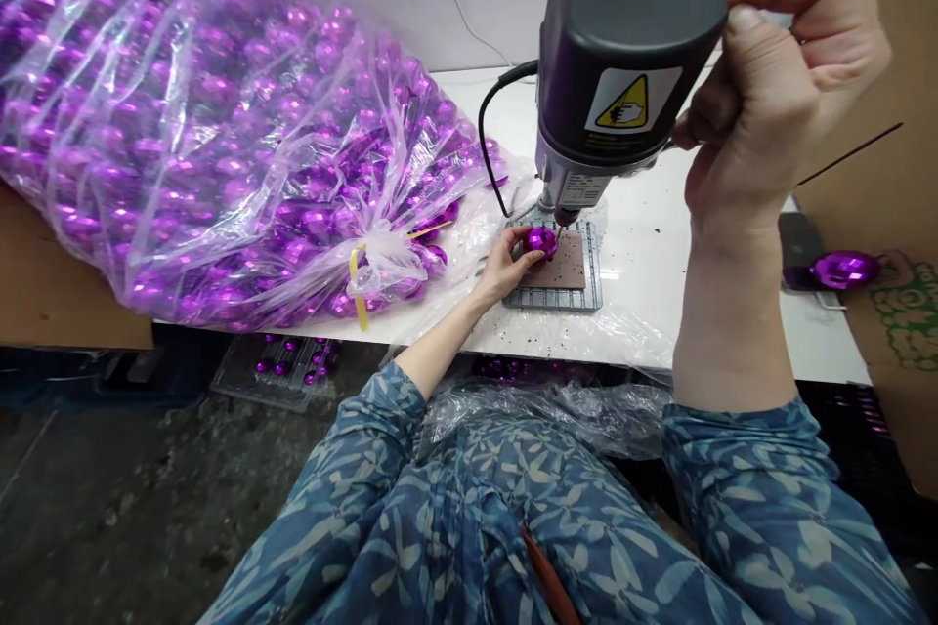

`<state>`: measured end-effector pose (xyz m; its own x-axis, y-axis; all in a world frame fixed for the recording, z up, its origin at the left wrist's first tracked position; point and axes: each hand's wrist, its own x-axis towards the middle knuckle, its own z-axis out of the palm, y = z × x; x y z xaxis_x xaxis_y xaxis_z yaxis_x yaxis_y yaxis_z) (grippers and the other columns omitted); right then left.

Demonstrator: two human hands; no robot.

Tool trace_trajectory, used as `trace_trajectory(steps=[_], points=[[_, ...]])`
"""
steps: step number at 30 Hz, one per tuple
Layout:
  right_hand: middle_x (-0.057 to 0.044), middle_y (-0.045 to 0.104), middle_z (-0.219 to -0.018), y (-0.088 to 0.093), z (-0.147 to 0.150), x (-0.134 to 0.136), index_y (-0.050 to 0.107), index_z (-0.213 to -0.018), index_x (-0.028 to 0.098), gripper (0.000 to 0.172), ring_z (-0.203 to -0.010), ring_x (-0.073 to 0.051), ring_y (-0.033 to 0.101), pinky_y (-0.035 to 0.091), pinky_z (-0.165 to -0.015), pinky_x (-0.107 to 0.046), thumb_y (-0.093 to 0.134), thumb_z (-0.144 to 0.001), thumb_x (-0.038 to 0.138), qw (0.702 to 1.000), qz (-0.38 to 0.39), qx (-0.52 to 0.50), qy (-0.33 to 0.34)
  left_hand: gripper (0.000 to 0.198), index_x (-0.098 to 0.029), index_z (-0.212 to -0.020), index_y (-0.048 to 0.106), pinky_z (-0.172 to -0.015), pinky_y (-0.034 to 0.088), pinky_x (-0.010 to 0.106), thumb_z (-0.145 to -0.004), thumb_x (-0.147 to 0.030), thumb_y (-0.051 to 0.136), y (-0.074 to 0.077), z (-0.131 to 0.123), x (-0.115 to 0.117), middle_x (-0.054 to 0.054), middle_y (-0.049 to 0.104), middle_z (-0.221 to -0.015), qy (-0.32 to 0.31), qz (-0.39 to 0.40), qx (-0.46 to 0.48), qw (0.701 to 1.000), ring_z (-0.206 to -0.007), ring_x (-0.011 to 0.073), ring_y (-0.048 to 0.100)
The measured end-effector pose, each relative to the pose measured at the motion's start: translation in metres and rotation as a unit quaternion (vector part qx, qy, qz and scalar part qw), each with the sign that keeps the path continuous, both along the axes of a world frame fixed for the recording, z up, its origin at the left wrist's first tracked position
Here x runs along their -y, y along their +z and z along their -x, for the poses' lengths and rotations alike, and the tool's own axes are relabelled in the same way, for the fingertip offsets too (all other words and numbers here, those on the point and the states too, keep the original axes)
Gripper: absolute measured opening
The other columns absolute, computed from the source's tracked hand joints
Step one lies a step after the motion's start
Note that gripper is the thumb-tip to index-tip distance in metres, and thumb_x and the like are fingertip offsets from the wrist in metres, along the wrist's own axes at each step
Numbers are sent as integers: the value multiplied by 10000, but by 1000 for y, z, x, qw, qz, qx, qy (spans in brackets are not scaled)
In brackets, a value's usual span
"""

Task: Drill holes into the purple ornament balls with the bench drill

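Note:
A black bench drill press (630,39) with a yellow hand-warning label stands in front of me. Between the fingertips of my left hand (505,266) is a shiny purple faceted ball (543,240), held on a brown board (568,264) over the grey metal base (592,298). The drill's chuck (566,215) is just above and beside the ball; I cannot tell whether the bit touches it. My right hand (777,88) is raised at the drill head's right side, fingers curled around its feed handle, which the hand mostly hides.
A big clear bag of purple balls (241,137), tied with yellow ribbon, fills the left. Another purple ball (845,269) lies at right near a cardboard box (894,215). Dark shavings dot the white table (637,264). Plastic sheeting (557,415) hangs at its front edge.

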<state>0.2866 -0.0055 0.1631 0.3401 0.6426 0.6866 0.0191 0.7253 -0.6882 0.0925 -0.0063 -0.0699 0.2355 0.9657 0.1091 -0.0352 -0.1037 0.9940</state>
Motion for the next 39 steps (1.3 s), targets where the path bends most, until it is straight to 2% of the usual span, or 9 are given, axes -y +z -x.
trace_trajectory(steps=[3, 7, 11, 13, 19, 25, 28, 32, 39], points=[[71, 570, -679, 0, 0, 0, 673, -848, 214, 337, -392, 14, 358, 231, -311, -174, 852, -820, 498, 1000, 1, 7, -8, 502, -226, -1221, 690, -1232, 428, 530, -799, -354, 928, 4, -3, 0, 110, 716, -1303, 12, -8, -27, 1000, -1323, 321, 632], [67, 523, -647, 0, 2, 0, 660, -856, 187, 215, -377, 7, 317, 224, -307, -186, 805, -885, 343, 1000, -5, 9, -20, 448, -261, -1145, 744, -1281, 349, 558, -749, -282, 952, 16, -6, 9, 95, 707, -1251, 27, -18, -22, 999, -1394, 352, 554], [69, 566, -672, 0, 3, 0, 660, -858, 189, 88, -379, 4, 333, 239, -315, -181, 721, -915, 219, 999, 10, 9, -34, 445, -271, -1142, 743, -1306, 337, 551, -743, -199, 926, 26, -11, 19, 82, 698, -1281, -10, -21, 2, 1000, -1396, 337, 550], [64, 575, -685, -1, 2, 0, 663, -863, 193, 116, -383, 3, 338, 243, -315, -184, 746, -911, 257, 999, 12, 14, -38, 436, -265, -1164, 721, -1289, 372, 544, -773, -203, 904, 30, -12, 22, 76, 704, -1288, -30, 0, 20, 999, -1328, 313, 604], [60, 569, -707, -2, -1, -1, 669, -891, 191, 211, -391, 13, 344, 261, -326, -182, 790, -903, 363, 998, 10, 34, -47, 482, -240, -1175, 708, -1240, 423, 509, -755, -244, 945, 36, -14, 25, 88, 706, -1264, -23, 37, 38, 998, -1289, 313, 640], [71, 595, -711, -2, 0, 2, 673, -869, 182, 226, -388, 9, 381, 232, -322, -171, 803, -887, 367, 1000, -3, 11, -22, 454, -250, -1185, 698, -1212, 455, 487, -802, -332, 927, 24, -23, 24, 82, 695, -1287, -7, 7, 35, 999, -1263, 284, 641], [71, 638, -741, -5, -2, 2, 700, -878, 195, 386, -394, 9, 396, 257, -335, -172, 851, -806, 543, 1000, -18, 16, -19, 479, -252, -1175, 700, -1216, 445, 496, -775, -331, 953, 19, -25, 24, 77, 687, -1257, -3, 11, 35, 999, -1261, 281, 636], [59, 693, -830, -11, -4, 1, 714, -891, 215, 556, -397, 14, 389, 273, -334, -189, 814, -708, 730, 998, -30, 36, -43, 487, -253, -1160, 704, -1223, 430, 494, -756, -306, 971, 22, -24, 26, 76, 678, -1251, -7, 15, 47, 999, -1244, 275, 636], [72, 684, -791, -9, -2, 6, 713, -850, 210, 521, -384, 5, 403, 264, -313, -190, 859, -686, 683, 999, -43, 13, -18, 511, -252, -1118, 734, -1257, 382, 517, -693, -319, 1009, 21, -24, 23, 73, 678, -1205, 8, 12, 47, 999, -1297, 317, 599]])
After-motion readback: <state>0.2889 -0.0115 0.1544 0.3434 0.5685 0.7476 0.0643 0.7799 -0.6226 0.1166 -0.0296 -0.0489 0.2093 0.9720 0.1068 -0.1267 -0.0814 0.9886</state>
